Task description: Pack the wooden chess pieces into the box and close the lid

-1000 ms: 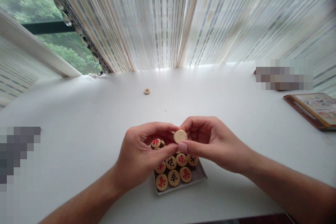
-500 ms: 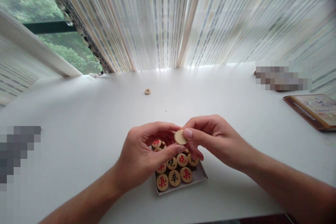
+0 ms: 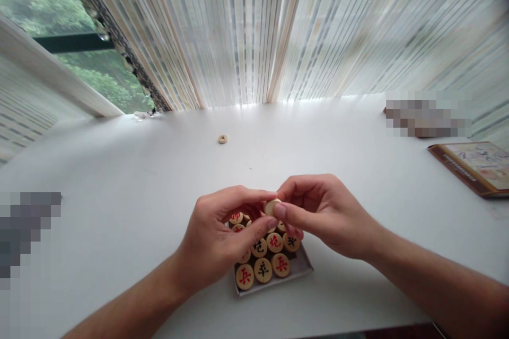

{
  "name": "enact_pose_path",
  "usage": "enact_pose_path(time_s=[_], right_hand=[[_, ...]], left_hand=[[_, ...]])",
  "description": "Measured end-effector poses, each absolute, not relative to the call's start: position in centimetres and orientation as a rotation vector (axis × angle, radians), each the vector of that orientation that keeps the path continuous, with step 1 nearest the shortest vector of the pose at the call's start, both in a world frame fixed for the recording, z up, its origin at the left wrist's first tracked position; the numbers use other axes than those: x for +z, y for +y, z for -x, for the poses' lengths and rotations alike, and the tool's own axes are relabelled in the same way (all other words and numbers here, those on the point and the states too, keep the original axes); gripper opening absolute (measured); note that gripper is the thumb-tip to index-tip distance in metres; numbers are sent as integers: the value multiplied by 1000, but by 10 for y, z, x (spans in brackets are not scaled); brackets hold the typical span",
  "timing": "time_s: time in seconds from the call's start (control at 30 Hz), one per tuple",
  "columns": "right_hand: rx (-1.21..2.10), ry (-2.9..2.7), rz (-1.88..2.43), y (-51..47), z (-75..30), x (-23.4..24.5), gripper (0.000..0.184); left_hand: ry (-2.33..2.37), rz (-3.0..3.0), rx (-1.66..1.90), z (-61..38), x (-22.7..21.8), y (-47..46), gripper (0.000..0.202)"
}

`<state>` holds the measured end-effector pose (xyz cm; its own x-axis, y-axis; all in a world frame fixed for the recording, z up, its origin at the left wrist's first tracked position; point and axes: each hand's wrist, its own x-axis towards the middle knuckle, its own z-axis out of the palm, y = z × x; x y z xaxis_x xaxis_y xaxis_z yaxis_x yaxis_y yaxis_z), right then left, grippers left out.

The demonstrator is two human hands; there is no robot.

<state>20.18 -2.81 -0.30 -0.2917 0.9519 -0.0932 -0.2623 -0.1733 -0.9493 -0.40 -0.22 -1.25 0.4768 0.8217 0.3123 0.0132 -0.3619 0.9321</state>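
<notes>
Tray: shallow, open, light-walled tray [image 3: 304,266], lying askew on the white table [image 3: 119,196], near edge foremost.
Front row: three round wooden pieces [image 3: 263,270], flat, faces up; red, black, red characters.
Rows behind: more such discs, red and black, partly covered by the hands.
Left hand: left hand [image 3: 222,229], thumb and forefinger in a narrow curve, gripping the held disc [image 3: 271,207] at its rim.
Right hand: right hand [image 3: 324,214], thumb tip on the disc's face, fingers curled behind; narrow.
Held disc: pale, plain side showing, tilted, above the tray's far part; underside hidden.
Boxed item: flat brown-bordered case [image 3: 477,164], far right.
Lone disc: one small piece [image 3: 222,139], dark mark upward, well beyond the hands.
Backdrop: striped curtain [image 3: 238,21]; window [image 3: 87,74] at left, greenery outside.
</notes>
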Motion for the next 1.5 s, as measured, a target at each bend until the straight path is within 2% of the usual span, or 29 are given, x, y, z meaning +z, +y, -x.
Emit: enact_pose_path(time_s=[0.37, 0.63, 0.83, 1.03, 1.27, 1.5], right_hand=[[1400, -1323, 950, -27, -203, -8, 19], [1299, -1401, 971, -27, -204, -9, 20], [1340, -1309, 912, -28, -204, -14, 35], [1325, -1337, 929, -27, -205, -12, 31], [1195, -1471, 971, -27, -204, -8, 22], [1103, -1537, 984, -28, -205, -13, 26]], left_hand=[[825, -1651, 1077, 4, -13, 2, 16], [812, -1499, 1037, 5, -12, 2, 19], [753, -1389, 970, 3, -8, 3, 21], [736, -1379, 966, 3, -8, 4, 29], [845, -1684, 1104, 5, -15, 4, 20], [708, -2245, 1243, 10, -12, 4, 18]])
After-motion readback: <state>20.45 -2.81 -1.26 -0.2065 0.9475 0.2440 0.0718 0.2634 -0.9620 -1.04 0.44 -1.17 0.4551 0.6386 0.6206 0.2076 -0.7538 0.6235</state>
